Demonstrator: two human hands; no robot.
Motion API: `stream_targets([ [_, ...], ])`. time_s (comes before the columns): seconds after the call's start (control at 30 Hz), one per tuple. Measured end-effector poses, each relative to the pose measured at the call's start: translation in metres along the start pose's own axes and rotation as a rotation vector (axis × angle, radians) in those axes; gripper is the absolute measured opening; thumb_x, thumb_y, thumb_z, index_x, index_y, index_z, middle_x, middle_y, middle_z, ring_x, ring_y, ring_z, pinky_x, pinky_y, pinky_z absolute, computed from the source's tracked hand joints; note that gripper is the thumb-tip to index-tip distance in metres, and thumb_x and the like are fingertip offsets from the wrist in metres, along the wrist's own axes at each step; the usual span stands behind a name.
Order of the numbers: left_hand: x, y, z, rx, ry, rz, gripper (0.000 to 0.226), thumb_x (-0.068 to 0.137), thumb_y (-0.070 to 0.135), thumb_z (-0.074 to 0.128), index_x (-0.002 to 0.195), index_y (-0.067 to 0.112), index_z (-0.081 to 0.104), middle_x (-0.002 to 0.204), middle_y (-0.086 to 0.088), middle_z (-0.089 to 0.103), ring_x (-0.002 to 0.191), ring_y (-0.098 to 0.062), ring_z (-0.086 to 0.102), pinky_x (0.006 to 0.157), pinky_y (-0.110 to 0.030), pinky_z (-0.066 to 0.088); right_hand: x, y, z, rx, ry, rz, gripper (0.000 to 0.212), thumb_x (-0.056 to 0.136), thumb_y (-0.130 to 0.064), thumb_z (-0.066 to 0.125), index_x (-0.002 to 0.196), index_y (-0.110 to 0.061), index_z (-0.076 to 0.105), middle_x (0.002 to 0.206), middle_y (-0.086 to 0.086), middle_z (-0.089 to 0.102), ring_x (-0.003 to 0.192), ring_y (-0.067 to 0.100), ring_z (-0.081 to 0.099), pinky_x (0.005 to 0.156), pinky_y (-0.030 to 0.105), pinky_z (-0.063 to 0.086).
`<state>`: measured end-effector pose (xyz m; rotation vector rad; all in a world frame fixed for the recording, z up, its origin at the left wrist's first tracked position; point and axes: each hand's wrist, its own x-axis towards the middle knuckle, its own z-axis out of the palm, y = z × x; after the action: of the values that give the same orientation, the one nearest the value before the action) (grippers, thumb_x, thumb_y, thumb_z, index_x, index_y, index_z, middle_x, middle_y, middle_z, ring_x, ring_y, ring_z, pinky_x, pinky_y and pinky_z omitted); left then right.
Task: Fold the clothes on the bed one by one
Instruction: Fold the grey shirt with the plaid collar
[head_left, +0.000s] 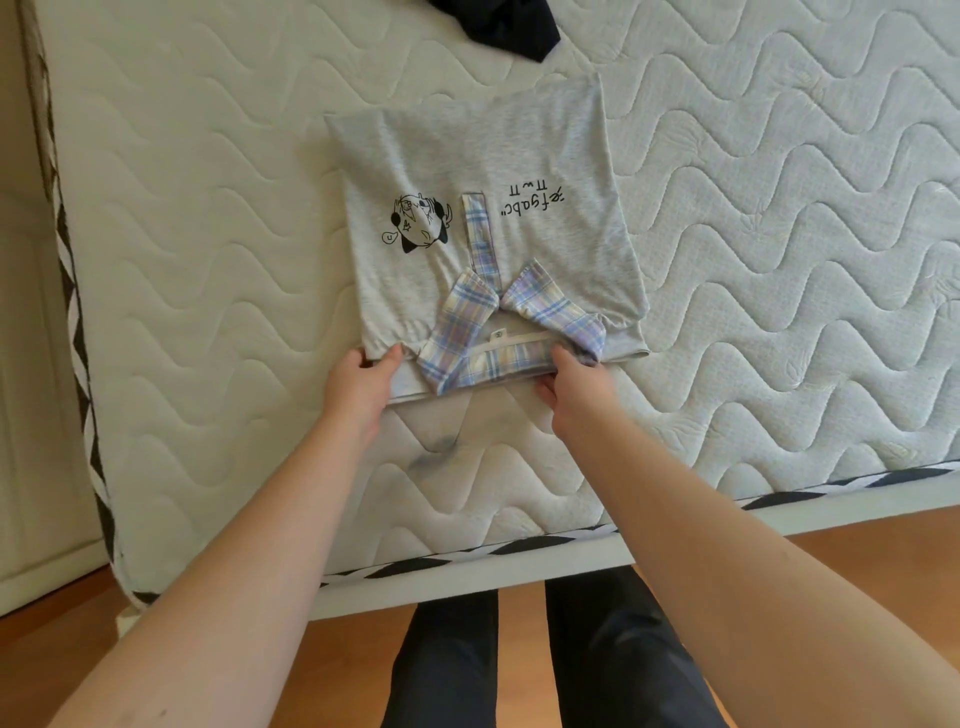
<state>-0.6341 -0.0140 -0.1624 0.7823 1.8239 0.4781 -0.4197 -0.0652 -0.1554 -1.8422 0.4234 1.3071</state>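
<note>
A light grey shirt with a plaid collar, a black cartoon print and black lettering lies flat on the quilted white mattress, collar end toward me, its sides folded in. My left hand pinches the shirt's near edge left of the collar, thumb on top. My right hand grips the near edge at the right side of the plaid collar, fingers tucked under the fabric.
A dark navy garment lies at the far edge of the view, beyond the grey shirt. The mattress edge with black-and-white piping runs in front of my legs, above a wooden floor. A wall is at the left.
</note>
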Motion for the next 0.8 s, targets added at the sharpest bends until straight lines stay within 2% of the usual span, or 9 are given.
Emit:
stream_targets([
  [0.17, -0.03, -0.015, 0.017, -0.075, -0.093, -0.103, 0.015, 0.09, 0.021, 0.07, 0.102, 0.017, 0.062, 0.109, -0.01, 0.071, 0.098, -0.024, 0.068, 0.094, -0.044, 0.054, -0.001, 0.0, -0.021, 0.11, 0.01, -0.157, 0.018, 0.093, -0.02, 0.064, 0.11, -0.019, 0.058, 0.109, 0.005, 0.066, 0.096, 0.019, 0.068, 0.083, 0.036, 0.06],
  [0.27, -0.062, -0.032, 0.046, -0.144, -0.161, -0.241, 0.01, 0.089, 0.019, 0.071, 0.096, 0.019, 0.063, 0.106, -0.01, 0.072, 0.099, -0.028, 0.069, 0.094, -0.051, 0.054, 0.004, -0.009, -0.051, 0.102, 0.009, -0.243, 0.005, 0.095, -0.018, 0.062, 0.099, -0.021, 0.06, 0.1, 0.003, 0.066, 0.089, 0.016, 0.068, 0.075, 0.03, 0.06],
  [0.33, -0.084, -0.04, 0.07, -0.189, -0.208, -0.323, 0.01, 0.089, 0.02, 0.072, 0.095, 0.019, 0.064, 0.106, -0.01, 0.073, 0.096, -0.026, 0.07, 0.091, -0.048, 0.056, 0.01, -0.02, -0.073, 0.042, 0.027, -0.281, 0.002, 0.096, -0.019, 0.061, 0.098, -0.018, 0.061, 0.1, 0.006, 0.066, 0.087, 0.017, 0.067, 0.078, 0.03, 0.06],
  [0.4, -0.106, -0.046, 0.097, -0.234, -0.268, -0.416, 0.017, 0.089, 0.023, 0.073, 0.1, 0.015, 0.063, 0.106, -0.01, 0.073, 0.092, -0.023, 0.071, 0.082, -0.04, 0.059, 0.017, -0.034, -0.095, -0.031, 0.054, -0.321, 0.01, 0.097, -0.02, 0.059, 0.104, -0.015, 0.062, 0.097, 0.006, 0.066, 0.081, 0.017, 0.065, 0.078, 0.03, 0.058],
  [0.5, -0.137, -0.048, 0.144, -0.265, -0.352, -0.56, 0.037, 0.086, 0.028, 0.076, 0.112, 0.008, 0.06, 0.107, -0.01, 0.071, 0.093, -0.024, 0.069, 0.082, -0.038, 0.058, 0.027, -0.061, -0.125, -0.141, 0.124, -0.403, 0.01, 0.096, -0.021, 0.057, 0.104, -0.017, 0.063, 0.095, 0.006, 0.068, 0.077, 0.016, 0.061, 0.075, 0.033, 0.054],
  [0.6, -0.165, -0.031, 0.195, -0.385, -0.443, -0.691, 0.039, 0.086, 0.024, 0.076, 0.116, 0.005, 0.061, 0.108, -0.01, 0.069, 0.088, -0.02, 0.068, 0.074, -0.029, 0.058, 0.039, -0.093, -0.152, -0.185, 0.153, -0.488, 0.01, 0.095, -0.017, 0.055, 0.101, -0.017, 0.063, 0.093, 0.005, 0.069, 0.074, 0.013, 0.061, 0.067, 0.028, 0.051],
  [0.7, -0.184, -0.012, 0.234, -0.25, -0.563, -0.665, 0.039, 0.087, 0.035, 0.073, 0.114, 0.009, 0.062, 0.113, -0.006, 0.066, 0.09, -0.017, 0.065, 0.085, -0.031, 0.056, 0.056, -0.126, -0.175, -0.26, 0.185, -0.562, 0.015, 0.095, -0.014, 0.057, 0.108, -0.015, 0.064, 0.084, -0.006, 0.067, 0.06, -0.004, 0.061, 0.055, 0.013, 0.049],
  [0.73, -0.187, -0.007, 0.24, -0.18, -0.61, -0.654, 0.041, 0.089, 0.039, 0.071, 0.116, 0.01, 0.061, 0.113, -0.005, 0.066, 0.092, -0.017, 0.066, 0.089, -0.035, 0.056, 0.061, -0.134, -0.181, -0.292, 0.173, -0.566, 0.018, 0.096, -0.014, 0.057, 0.113, -0.015, 0.063, 0.088, -0.005, 0.068, 0.062, -0.005, 0.061, 0.057, 0.012, 0.05],
  [0.8, -0.188, 0.003, 0.24, -0.008, -0.727, -0.617, 0.045, 0.093, 0.044, 0.063, 0.119, 0.007, 0.061, 0.108, -0.008, 0.066, 0.09, -0.02, 0.066, 0.084, -0.038, 0.059, 0.068, -0.143, -0.19, -0.367, 0.147, -0.535, 0.029, 0.096, -0.017, 0.057, 0.126, -0.015, 0.058, 0.102, -0.002, 0.066, 0.071, 0.0, 0.06, 0.06, 0.011, 0.048],
])
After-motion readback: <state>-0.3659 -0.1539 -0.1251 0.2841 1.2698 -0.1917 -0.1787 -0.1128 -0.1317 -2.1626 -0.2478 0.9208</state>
